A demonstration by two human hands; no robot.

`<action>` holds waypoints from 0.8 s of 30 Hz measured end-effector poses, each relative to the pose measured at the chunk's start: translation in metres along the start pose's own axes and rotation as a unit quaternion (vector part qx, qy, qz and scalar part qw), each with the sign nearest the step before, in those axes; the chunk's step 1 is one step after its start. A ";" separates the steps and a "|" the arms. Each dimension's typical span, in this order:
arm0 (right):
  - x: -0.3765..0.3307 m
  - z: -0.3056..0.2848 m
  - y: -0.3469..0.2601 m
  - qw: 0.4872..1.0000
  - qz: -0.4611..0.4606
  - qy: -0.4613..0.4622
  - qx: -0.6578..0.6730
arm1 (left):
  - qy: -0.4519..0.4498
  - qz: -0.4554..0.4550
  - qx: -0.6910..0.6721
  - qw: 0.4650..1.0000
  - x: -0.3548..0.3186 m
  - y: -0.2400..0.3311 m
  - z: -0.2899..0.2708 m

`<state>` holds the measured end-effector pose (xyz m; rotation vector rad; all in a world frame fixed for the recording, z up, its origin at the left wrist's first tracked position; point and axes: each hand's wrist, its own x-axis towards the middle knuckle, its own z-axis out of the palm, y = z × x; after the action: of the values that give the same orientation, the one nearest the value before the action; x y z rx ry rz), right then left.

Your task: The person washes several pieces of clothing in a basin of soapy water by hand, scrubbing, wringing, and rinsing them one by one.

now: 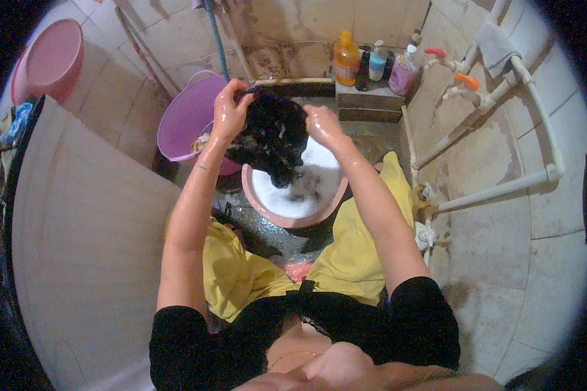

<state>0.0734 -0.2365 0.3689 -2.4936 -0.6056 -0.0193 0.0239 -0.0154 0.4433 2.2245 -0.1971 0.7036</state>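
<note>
A wet black cloth garment (pixel 270 130) with flecks of foam hangs between my two hands, lifted over a round basin. My left hand (pixel 230 112) pinches its upper left edge, and my right hand (pixel 325 127) has its fingers closed on the right edge. Which kind of garment it is, I cannot make out. Beneath, the pink-rimmed basin (pixel 295 221) is full of white suds (pixel 274 199) with a greyish patch where the cloth's lower end hangs close. Both hands and wrists are wet.
Left of the basin stands a purple tub (pixel 182 124) with beige cloth in it. Several bottles, including an orange one (pixel 346 65), stand on a ledge (pixel 370 101). White pipes (pixel 499 189) and taps (pixel 466 81) line the right wall; a pale panel (pixel 88 228) is at left.
</note>
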 end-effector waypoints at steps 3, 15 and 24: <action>0.007 -0.026 0.019 0.980 -0.027 0.179 0.083 | -0.058 -0.021 0.062 0.996 -0.011 -0.013 -0.001; 0.017 -0.032 0.013 0.955 0.008 0.176 0.241 | -0.245 -0.156 0.025 0.957 -0.041 -0.078 -0.004; 0.027 -0.034 0.038 0.906 0.015 0.115 0.407 | -0.286 -0.222 -0.226 0.904 -0.045 -0.075 -0.025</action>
<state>0.1181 -0.2716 0.3815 -1.6542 -0.3654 -0.0387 0.0025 0.0502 0.3848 1.8618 -0.1166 -0.2413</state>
